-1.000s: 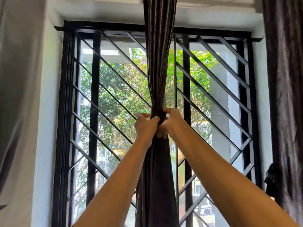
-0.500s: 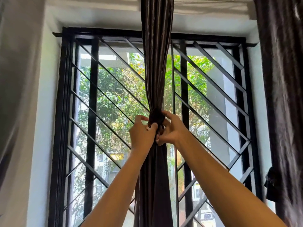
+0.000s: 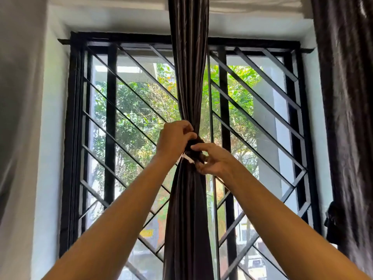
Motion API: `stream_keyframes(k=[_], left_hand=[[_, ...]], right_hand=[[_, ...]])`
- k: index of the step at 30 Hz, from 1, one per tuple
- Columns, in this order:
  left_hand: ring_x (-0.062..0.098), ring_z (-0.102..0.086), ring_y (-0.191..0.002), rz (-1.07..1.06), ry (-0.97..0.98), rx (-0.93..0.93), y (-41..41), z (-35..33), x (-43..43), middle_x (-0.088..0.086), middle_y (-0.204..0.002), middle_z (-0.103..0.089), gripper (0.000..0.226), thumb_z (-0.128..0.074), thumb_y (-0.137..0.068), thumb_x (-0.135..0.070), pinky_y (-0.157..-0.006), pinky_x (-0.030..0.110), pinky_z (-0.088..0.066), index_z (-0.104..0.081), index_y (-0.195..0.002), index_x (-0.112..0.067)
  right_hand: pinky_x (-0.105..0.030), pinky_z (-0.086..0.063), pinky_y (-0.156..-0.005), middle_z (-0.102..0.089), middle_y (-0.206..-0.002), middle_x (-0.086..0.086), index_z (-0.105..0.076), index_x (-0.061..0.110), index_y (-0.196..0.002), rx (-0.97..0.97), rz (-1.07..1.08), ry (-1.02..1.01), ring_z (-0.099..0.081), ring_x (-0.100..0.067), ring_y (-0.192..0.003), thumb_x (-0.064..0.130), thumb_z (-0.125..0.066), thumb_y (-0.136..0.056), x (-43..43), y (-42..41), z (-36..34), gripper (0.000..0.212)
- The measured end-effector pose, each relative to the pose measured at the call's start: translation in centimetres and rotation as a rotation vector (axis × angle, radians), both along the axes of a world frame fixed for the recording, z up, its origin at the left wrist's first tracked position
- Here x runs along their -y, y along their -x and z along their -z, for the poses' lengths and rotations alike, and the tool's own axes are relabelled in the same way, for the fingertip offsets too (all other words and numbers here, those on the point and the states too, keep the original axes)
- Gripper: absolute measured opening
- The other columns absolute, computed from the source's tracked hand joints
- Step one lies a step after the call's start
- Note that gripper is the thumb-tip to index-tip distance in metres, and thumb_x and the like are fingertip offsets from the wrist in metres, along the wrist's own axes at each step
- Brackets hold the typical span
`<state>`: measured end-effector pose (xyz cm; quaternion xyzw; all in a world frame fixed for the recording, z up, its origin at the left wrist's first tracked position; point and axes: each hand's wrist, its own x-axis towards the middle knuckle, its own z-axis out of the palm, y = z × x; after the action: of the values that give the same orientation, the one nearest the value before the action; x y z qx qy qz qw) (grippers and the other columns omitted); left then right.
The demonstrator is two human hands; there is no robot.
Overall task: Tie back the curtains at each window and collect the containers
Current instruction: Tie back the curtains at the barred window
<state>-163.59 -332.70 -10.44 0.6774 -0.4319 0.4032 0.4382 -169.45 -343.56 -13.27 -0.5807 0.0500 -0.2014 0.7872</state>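
A dark brown curtain [image 3: 187, 81] hangs gathered into one narrow bundle down the middle of the window. A dark tie-back band [image 3: 194, 149] wraps around it at mid height, with a small white tag showing at its lower edge. My left hand [image 3: 174, 139] pinches the band on the left side of the bundle. My right hand [image 3: 213, 160] grips the band from the right and slightly lower, fingers curled on the fabric. No containers are in view.
A black window grille [image 3: 262, 122] with diagonal bars stands right behind the curtain. A second dark curtain [image 3: 349, 118] hangs at the right edge with a dark tie [image 3: 333, 221] on it. A light curtain [image 3: 18, 118] covers the left wall.
My left hand has risen above the band and my right hand has dropped lower and to the right. The white tag now shows. The camera view has shifted slightly.
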Motion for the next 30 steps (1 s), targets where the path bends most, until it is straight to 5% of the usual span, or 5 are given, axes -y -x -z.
stream_keyframes(k=[4, 12, 22, 26, 30], left_hand=[[0.029, -0.063, -0.079, -0.183, -0.13, 0.176, 0.4, -0.1, 0.5, 0.007, -0.083, -0.068, 0.013, -0.066, -0.085, -0.027, -0.066, 0.033, -0.049, -0.062, -0.091, -0.017], [0.032, -0.061, -0.082, -0.282, -0.184, 0.31, 0.8, -1.3, 1.0, 0.009, -0.088, -0.067, 0.009, -0.056, -0.092, -0.021, -0.058, 0.031, -0.037, -0.058, -0.097, -0.014], [0.034, -0.063, -0.088, -0.414, -0.261, 0.431, 2.1, -5.6, 2.1, 0.009, -0.091, -0.068, 0.01, -0.053, -0.087, -0.003, -0.058, 0.033, -0.035, -0.057, -0.093, -0.008], [0.036, -0.062, -0.089, -0.45, -0.216, 0.376, 2.7, -5.8, 3.0, 0.014, -0.093, -0.065, 0.007, -0.057, -0.088, -0.009, -0.06, 0.034, -0.034, -0.062, -0.093, -0.007], [0.038, -0.063, -0.089, -0.426, -0.149, 0.23, 2.6, -5.3, 3.7, 0.016, -0.098, -0.063, 0.012, -0.058, -0.087, -0.015, -0.065, 0.037, -0.046, -0.065, -0.094, -0.007]], right_hand=[[-0.018, -0.037, -0.041, -0.055, -0.068, -0.006, -0.054, 0.012, -0.079, 0.144, 0.159, 0.203, -0.05, -0.01, -0.047, -0.005, -0.065, -0.079, 0.4, -0.8, 0.7, 0.021], [-0.017, -0.042, -0.042, -0.045, -0.041, 0.001, -0.039, 0.011, -0.059, 0.146, 0.262, 0.648, -0.045, -0.006, -0.034, 0.004, -0.069, -0.083, 3.4, -0.5, 0.5, 0.039], [-0.021, -0.036, -0.052, -0.051, -0.056, -0.011, -0.062, -0.013, -0.073, 0.08, 0.326, 1.25, -0.045, -0.016, -0.05, 0.018, -0.072, -0.082, 5.3, 1.4, -2.7, 0.034], [-0.021, -0.03, -0.047, -0.045, -0.045, 0.001, -0.063, -0.003, -0.065, 0.029, 0.404, 1.375, -0.04, -0.009, -0.044, 0.021, -0.071, -0.081, 5.3, 2.0, -2.9, 0.031], [-0.027, -0.033, -0.057, -0.044, -0.057, -0.003, -0.043, 0.012, -0.053, -0.032, 0.644, 1.638, -0.053, -0.026, -0.068, 0.03, -0.066, -0.083, 4.4, 1.5, -0.5, 0.041]])
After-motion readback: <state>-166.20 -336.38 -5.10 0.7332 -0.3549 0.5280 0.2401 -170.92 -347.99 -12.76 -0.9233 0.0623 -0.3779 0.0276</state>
